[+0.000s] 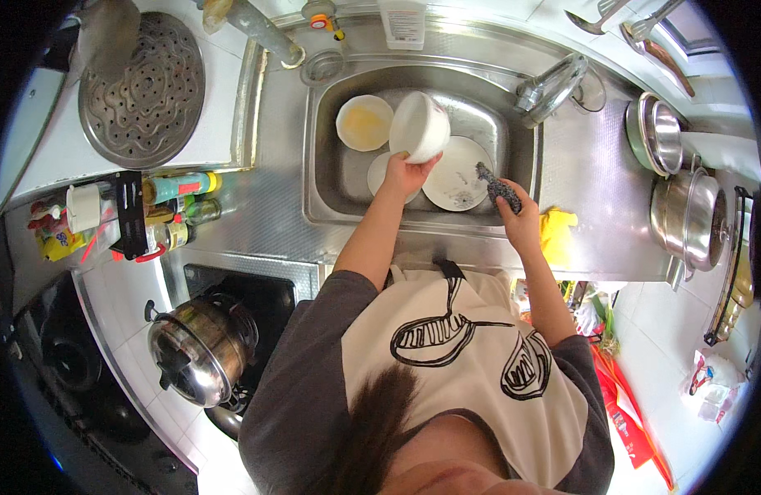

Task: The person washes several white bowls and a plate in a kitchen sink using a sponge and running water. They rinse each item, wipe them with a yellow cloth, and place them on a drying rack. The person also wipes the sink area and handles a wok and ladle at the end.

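Observation:
My left hand [408,173] grips a white bowl [419,126] by its near rim and holds it tilted over the sink [335,198]. In my right hand [522,218] is a dark grey mesh scourer [502,190], a little to the right of the bowl and apart from it. Below it in the sink lies a white plate [471,157] with grey smudges on its surface. A second white bowl [347,124] with yellowish residue stands at the sink's left. Another white dish [382,177] is partly hidden behind my left hand and wrist.
A faucet [553,91] reaches over the sink's right side. A yellow cloth [558,235] lies on the right counter, short of several metal pots [685,210]. Bottles [182,188] stand at left, and a lidded steel pot [199,351] sits on the stove.

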`<state>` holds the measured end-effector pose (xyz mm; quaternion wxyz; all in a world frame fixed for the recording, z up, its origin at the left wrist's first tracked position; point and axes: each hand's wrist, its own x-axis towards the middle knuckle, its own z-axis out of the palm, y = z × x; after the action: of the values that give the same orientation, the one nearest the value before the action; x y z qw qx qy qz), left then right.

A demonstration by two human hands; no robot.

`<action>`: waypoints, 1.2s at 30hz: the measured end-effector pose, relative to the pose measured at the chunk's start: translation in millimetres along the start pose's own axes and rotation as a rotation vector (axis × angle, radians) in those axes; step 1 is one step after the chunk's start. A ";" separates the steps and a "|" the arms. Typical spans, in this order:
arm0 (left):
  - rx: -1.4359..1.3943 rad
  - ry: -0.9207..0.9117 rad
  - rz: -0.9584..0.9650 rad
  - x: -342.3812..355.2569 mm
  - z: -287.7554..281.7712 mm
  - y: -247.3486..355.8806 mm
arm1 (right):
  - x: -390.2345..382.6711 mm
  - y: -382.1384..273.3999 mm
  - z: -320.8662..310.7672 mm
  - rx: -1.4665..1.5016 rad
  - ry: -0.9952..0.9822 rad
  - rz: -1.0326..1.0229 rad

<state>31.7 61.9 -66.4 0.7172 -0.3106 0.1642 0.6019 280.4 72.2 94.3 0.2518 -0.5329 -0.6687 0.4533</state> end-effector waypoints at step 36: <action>1.214 0.387 0.159 -16.1 -22.4 -32.5 | -16.0 7.7 -13.0 0.214 0.138 0.210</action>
<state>62.7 32.5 -65.4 0.6759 0.0609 0.6249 0.3860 299.7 61.7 95.9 0.3036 -0.5997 -0.5385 0.5081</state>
